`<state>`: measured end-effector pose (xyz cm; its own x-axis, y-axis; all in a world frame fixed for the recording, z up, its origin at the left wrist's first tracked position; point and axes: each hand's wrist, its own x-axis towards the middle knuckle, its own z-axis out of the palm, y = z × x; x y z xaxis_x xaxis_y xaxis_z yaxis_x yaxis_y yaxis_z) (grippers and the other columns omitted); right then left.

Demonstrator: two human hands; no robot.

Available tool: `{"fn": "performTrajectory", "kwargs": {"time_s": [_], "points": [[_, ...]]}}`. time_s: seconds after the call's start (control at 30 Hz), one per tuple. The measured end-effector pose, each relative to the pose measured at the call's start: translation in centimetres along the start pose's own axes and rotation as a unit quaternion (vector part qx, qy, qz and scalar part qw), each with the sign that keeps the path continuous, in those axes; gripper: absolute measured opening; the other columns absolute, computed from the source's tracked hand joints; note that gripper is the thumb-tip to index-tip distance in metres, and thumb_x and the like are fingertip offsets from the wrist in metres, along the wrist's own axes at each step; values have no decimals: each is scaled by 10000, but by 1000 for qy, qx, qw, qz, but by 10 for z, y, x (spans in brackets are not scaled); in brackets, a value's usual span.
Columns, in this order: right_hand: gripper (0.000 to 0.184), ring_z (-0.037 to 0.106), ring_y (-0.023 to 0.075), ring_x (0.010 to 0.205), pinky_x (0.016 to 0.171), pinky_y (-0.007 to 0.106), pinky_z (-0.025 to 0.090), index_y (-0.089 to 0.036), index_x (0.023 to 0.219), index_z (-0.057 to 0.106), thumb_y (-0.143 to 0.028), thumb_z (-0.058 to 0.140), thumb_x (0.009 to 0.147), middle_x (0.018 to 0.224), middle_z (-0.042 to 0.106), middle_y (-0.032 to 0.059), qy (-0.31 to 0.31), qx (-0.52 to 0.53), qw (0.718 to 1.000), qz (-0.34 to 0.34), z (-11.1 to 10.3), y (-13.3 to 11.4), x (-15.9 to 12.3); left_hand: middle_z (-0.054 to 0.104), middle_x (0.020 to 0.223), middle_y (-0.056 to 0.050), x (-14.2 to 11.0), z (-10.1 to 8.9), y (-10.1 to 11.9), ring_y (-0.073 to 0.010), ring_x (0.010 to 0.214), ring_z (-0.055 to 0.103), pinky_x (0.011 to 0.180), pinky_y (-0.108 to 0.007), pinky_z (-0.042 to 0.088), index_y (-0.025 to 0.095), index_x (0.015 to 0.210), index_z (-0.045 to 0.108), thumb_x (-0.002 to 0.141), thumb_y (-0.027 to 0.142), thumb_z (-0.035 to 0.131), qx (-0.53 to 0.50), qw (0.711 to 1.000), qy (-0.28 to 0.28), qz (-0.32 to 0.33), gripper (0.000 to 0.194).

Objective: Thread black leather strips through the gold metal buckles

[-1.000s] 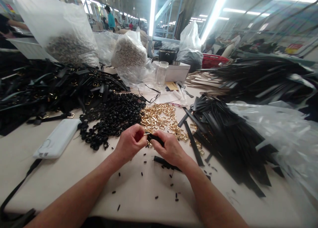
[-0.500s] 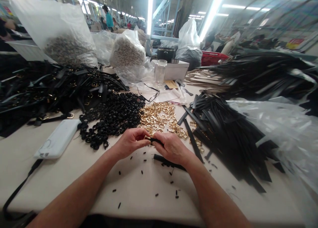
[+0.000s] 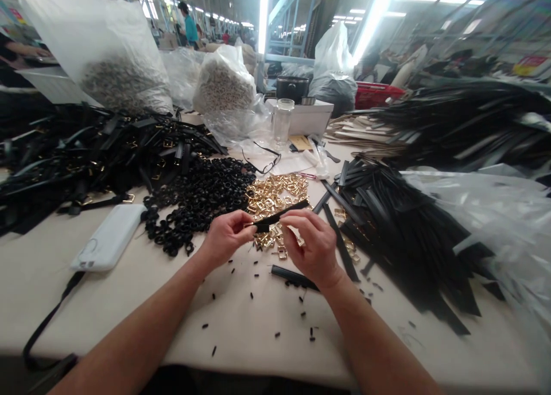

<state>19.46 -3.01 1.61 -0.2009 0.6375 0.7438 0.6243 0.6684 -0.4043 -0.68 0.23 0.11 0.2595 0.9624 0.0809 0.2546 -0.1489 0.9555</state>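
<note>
My left hand [image 3: 230, 234] pinches the buckled end of a narrow black strap [image 3: 275, 216] between thumb and fingertips. A bit of gold shows at the pinch; the rest of the buckle is hidden. The strap slants up to the right, with a short folded tab beneath it. My right hand [image 3: 312, 243] is beside the strap's free part, fingers curved and thumb apart, with nothing visible between them. Whether its fingertips touch the strap is unclear. Behind the hands lie loose gold buckles [image 3: 275, 191]; left of those is a heap of small black loops [image 3: 202, 194].
Finished-looking buckled straps [image 3: 107, 154] pile up at left, beside a white power bank [image 3: 109, 237]. Loose black strips [image 3: 387, 228] and plastic sheeting [image 3: 495, 211] lie right. Glasses [image 3: 267, 159], a clear jar [image 3: 283, 122] and filled bags [image 3: 226, 88] stand behind. Small black bits dot the front.
My right hand has let go of the buckled end and moved right, its fingers spreading. The strap now stretches out up to the right from my left hand. The view has shifted slightly.
</note>
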Motion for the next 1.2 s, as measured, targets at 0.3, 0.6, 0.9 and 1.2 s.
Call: {"fn": "performTrajectory", "kwargs": {"time_s": [0.3, 0.6, 0.9, 1.2], "points": [[280, 640, 161, 809, 732, 271, 478, -209, 989, 682, -428, 510, 964, 913, 702, 32, -148, 207, 944, 209, 27, -2, -12, 621, 633, 2, -2, 13, 6, -93, 537, 540, 541, -212, 454, 134, 767, 655, 717, 371, 742, -209, 977, 32, -39, 258], [387, 622, 159, 707, 673, 282, 539, -204, 1035, 715, -536, 616, 864, 868, 678, 36, -33, 414, 832, 368, 42, -6, -13, 656, 717, -19, -1, 33, 6, -105, 591, 575, 549, -216, 480, 125, 818, 691, 652, 424, 828, -272, 959, 32, -74, 369], [337, 621, 167, 807, 797, 291, 512, -188, 825, 698, -511, 616, 877, 854, 683, 49, -3, 395, 847, 357, 32, 11, -11, 626, 742, -4, 1, 20, -1, -99, 636, 551, 593, -213, 472, 146, 886, 663, 731, 386, 779, -192, 981, -3, -27, 309], [455, 574, 97, 530, 552, 216, 495, -138, 795, 623, -592, 622, 840, 628, 617, 8, -289, 513, 717, 374, 27, 9, -15, 689, 784, -29, 2, -3, -2, -126, 666, 610, 627, -237, 496, 135, 984, 691, 638, 271, 840, -226, 951, -194, -85, 401]]}}
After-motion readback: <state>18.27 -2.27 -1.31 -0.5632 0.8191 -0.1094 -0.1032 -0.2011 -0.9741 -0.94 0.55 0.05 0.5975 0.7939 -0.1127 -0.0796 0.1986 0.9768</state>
